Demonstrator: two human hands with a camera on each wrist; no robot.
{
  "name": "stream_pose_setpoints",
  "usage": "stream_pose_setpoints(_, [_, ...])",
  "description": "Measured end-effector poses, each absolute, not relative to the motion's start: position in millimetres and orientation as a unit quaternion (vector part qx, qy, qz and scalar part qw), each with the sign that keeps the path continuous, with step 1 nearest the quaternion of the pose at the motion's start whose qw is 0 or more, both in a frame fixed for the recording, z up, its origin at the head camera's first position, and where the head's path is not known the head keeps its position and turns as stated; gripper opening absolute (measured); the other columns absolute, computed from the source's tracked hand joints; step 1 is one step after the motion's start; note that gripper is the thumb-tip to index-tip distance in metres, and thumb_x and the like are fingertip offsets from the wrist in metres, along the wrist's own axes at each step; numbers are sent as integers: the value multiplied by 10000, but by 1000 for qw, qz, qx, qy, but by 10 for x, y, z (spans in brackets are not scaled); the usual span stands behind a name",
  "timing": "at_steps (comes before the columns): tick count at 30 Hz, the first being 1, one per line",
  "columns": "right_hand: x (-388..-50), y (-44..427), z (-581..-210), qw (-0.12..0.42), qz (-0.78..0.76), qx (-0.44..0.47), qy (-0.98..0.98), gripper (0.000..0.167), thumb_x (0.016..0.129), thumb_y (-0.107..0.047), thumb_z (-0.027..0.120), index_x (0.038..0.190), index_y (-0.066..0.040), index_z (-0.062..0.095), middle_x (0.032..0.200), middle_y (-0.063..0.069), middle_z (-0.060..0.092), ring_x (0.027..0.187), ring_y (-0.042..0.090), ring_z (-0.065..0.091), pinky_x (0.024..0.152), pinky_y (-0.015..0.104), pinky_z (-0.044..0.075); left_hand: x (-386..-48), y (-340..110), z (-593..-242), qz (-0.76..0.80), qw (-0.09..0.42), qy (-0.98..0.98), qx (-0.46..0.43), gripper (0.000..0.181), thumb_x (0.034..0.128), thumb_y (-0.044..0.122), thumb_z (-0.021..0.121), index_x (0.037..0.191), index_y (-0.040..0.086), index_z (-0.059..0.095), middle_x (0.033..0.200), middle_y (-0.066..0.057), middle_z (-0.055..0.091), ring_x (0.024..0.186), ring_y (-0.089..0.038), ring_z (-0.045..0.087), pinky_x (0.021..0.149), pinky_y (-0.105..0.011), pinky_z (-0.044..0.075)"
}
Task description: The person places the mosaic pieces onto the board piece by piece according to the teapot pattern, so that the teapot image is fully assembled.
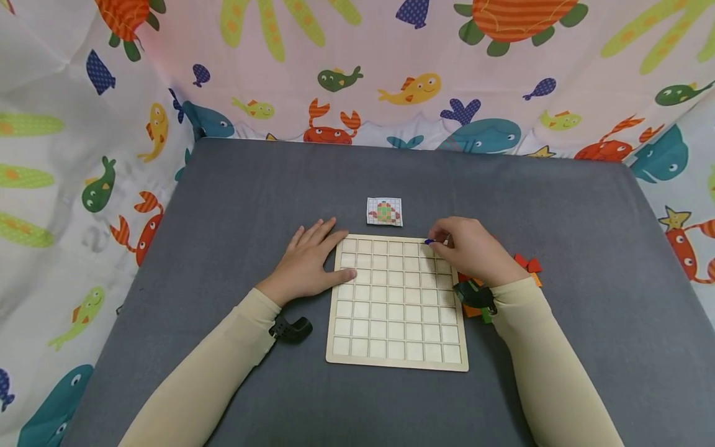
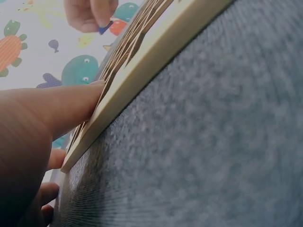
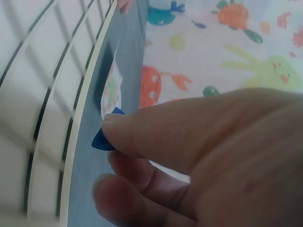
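Observation:
A pale wooden grid board (image 1: 396, 365) lies on the dark grey cloth. My left hand (image 1: 307, 264) rests at its upper left corner with fingers extended, the thumb (image 2: 78, 106) lying over the frame. Above the board's upper right edge, my right hand (image 1: 472, 248) pinches a small dark blue tile (image 3: 104, 141) between thumb and finger. The tile shows pointed corners; the thumb covers part of it. Just beyond the board lies a small card (image 1: 384, 212) with a coloured grid picture of green, red and orange squares.
Red, orange and green pieces (image 1: 527, 264) lie right of the board, partly hidden under my right wrist. A curtain (image 1: 368, 105) printed with sea animals hangs behind and beside the grey table (image 1: 251, 186). Each wrist wears a dark band (image 1: 292, 329).

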State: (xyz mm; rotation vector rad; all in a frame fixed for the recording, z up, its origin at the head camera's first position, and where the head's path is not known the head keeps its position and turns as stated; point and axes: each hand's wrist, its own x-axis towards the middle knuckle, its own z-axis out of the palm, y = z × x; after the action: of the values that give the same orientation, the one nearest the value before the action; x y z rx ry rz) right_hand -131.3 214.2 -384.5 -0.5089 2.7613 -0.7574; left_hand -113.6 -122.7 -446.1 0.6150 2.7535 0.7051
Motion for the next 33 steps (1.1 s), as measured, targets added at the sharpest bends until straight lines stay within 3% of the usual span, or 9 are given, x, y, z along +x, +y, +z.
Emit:
stream_pose_setpoints(13, [-1432, 1746, -3946, 130, -276, -222, 926, 79, 1007, -133, 711, 1053, -95, 763, 978, 36, 719, 871, 209, 634, 760, 375, 551, -1135, -1212, -4488, 238, 112, 943, 204, 874, 939, 706, 635, 1640, 243, 397, 1757, -50, 187, 1633, -279, 102, 1305, -553, -5])
stream_pose_setpoints(33, [-1437, 1650, -4118, 130, -281, -247, 918, 70, 987, -88, 738, 1018, -105, 798, 1012, 43, 737, 888, 197, 666, 807, 389, 585, -1138, -1216, -4501, 235, 112, 945, 198, 875, 937, 708, 632, 1642, 248, 397, 1760, -39, 183, 1634, -268, 96, 1306, -543, -19])
